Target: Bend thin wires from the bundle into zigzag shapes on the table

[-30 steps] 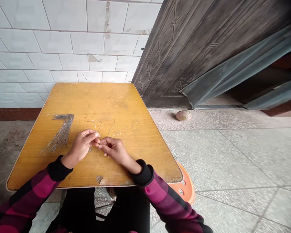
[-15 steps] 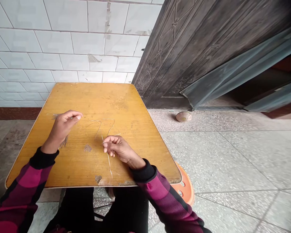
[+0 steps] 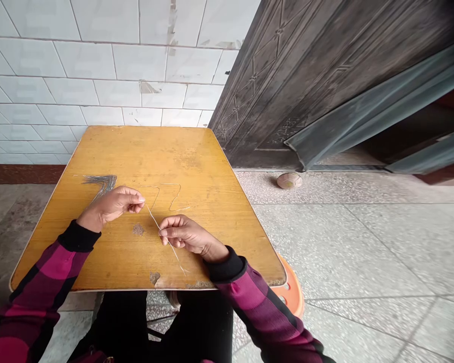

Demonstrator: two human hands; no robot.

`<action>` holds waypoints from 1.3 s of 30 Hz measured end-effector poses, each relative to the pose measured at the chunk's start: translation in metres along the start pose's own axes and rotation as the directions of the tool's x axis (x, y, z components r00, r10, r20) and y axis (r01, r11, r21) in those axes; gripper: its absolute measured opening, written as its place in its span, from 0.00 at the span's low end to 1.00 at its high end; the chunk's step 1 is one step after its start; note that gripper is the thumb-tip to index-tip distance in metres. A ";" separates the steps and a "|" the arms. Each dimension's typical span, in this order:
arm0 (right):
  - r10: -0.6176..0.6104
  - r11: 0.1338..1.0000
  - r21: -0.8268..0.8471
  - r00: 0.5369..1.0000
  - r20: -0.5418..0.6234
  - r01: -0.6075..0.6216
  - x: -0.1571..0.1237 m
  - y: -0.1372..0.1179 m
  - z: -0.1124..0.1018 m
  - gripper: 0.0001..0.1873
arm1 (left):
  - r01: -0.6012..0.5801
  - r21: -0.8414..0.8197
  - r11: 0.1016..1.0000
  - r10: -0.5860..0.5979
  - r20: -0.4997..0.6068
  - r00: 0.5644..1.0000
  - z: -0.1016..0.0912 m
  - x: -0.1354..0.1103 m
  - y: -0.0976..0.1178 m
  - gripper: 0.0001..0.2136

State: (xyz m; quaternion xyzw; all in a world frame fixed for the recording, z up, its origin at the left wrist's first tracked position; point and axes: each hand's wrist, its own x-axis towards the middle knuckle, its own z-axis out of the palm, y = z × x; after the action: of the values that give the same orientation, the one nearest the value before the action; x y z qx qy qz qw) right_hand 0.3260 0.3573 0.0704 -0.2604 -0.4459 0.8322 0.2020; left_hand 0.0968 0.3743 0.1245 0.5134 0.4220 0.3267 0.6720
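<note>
Head view: your right hand (image 3: 185, 236) pinched a thin wire (image 3: 173, 254) above a yellow wooden tabletop (image 3: 166, 151).

Your right thumb and fingertips were pressed together on the wire, which ran diagonally across your body, its upper end reaching toward your left hand (image 3: 111, 205). The left fingers were curled closed near that end; you could not tell whether they gripped it. Just beyond your left hand lay a bundle of bent wires (image 3: 103, 182), and beyond your hands lay two bent wires (image 3: 174, 196), apparently already shaped. The bundle looked like most of the stock left, while the wire in your hands appeared unbent. An orange plastic stool (image 3: 293, 290) showed beyond your right forearm.
</note>
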 end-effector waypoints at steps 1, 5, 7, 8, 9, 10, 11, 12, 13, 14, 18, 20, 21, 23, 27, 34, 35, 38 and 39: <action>0.002 1.000 -0.011 1.000 -0.010 -0.002 0.000 0.000 0.000 0.10 | 0.026 -0.072 0.997 -0.024 0.024 0.999 -0.001 0.000 -0.002 0.12; -0.027 0.998 -0.057 0.996 -0.081 0.023 0.002 0.001 0.002 0.12 | 0.134 -0.351 0.927 -0.111 0.085 0.990 -0.002 0.003 -0.008 0.13; -0.069 0.993 -0.103 0.990 -0.126 0.056 0.003 0.002 0.003 0.12 | 0.139 -0.460 0.877 -0.137 0.038 0.990 -0.001 0.006 -0.009 0.11; -0.094 0.988 -0.136 0.985 -0.148 0.074 0.003 0.003 0.003 0.13 | 0.129 -0.499 0.857 -0.150 -0.003 0.989 0.000 0.007 -0.009 0.11; -0.119 0.981 -0.171 0.978 -0.170 0.090 0.003 0.004 0.004 0.13 | 0.113 -0.531 0.840 -0.165 -0.052 0.985 0.000 0.007 -0.009 0.10; -0.142 0.973 -0.206 0.971 -0.191 0.101 0.004 0.005 0.004 0.14 | 0.097 -0.557 0.825 -0.183 -0.100 0.978 0.000 0.008 -0.008 0.10; -0.160 0.965 -0.238 0.965 -0.209 0.108 0.004 0.006 0.003 0.14 | 0.085 -0.580 0.810 -0.204 -0.142 0.969 0.000 0.009 -0.007 0.10; -0.174 0.958 -0.264 0.959 -0.222 0.113 0.004 0.007 0.003 0.15 | 0.078 -0.603 0.794 -0.227 -0.174 0.958 -0.001 0.009 -0.006 0.11; -0.189 0.950 -0.287 0.954 -0.231 0.119 0.005 0.008 0.003 0.15 | 0.073 -0.623 0.779 -0.248 -0.200 0.948 -0.002 0.009 -0.005 0.11; -0.206 0.942 -0.310 0.950 -0.236 0.127 0.005 0.009 0.002 0.15 | 0.067 -0.639 0.766 -0.264 -0.218 0.940 -0.004 0.008 -0.004 0.11; -0.317 0.878 -0.438 0.919 -0.234 0.192 0.007 0.012 0.002 0.15 | 0.053 -0.651 0.757 -0.274 -0.243 0.930 -0.013 0.006 -0.001 0.11; -0.371 0.827 -0.523 0.899 -0.232 0.206 0.006 0.013 0.002 0.13 | 0.061 -0.637 0.769 -0.273 -0.239 0.932 -0.017 0.005 0.000 0.12; -0.396 0.796 -0.569 0.889 -0.229 0.208 0.005 0.013 0.003 0.12 | 0.069 -0.631 0.773 -0.275 -0.235 0.932 -0.018 0.004 0.000 0.12; -0.438 0.725 -0.657 0.873 -0.213 0.204 0.003 0.012 0.004 0.11 | 0.083 -0.635 0.768 -0.281 -0.217 0.935 -0.020 0.004 -0.001 0.12; -0.515 0.573 -0.794 0.844 -0.154 0.205 0.001 0.012 0.005 0.10 | 0.119 -0.721 0.683 -0.288 -0.115 0.951 -0.021 0.002 -0.002 0.13; -0.568 0.381 -0.903 0.821 -0.060 0.197 0.000 0.014 0.008 0.07 | 0.147 -0.808 0.571 -0.295 -0.035 0.955 -0.020 0.003 -0.005 0.13; -0.573 0.350 -0.918 0.818 -0.049 0.189 0.001 0.015 0.008 0.06 | 0.140 -0.815 0.562 -0.302 -0.045 0.952 -0.020 0.004 -0.005 0.13; -0.580 0.245 -0.952 0.814 0.007 0.183 0.001 0.018 0.007 0.08 | 0.115 -0.833 0.542 -0.318 -0.077 0.945 -0.019 0.006 -0.007 0.13; -0.579 0.212 -0.959 0.815 0.031 0.187 0.002 0.019 0.007 0.08 | 0.110 -0.836 0.537 -0.319 -0.081 0.944 -0.018 0.006 -0.008 0.12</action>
State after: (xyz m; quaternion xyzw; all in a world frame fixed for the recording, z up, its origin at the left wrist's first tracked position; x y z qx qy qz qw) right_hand 0.3186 0.3443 0.0571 -0.3434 -0.8483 0.2803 0.2897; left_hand 0.0830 0.3853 0.1135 0.0452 0.3537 0.4552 0.8158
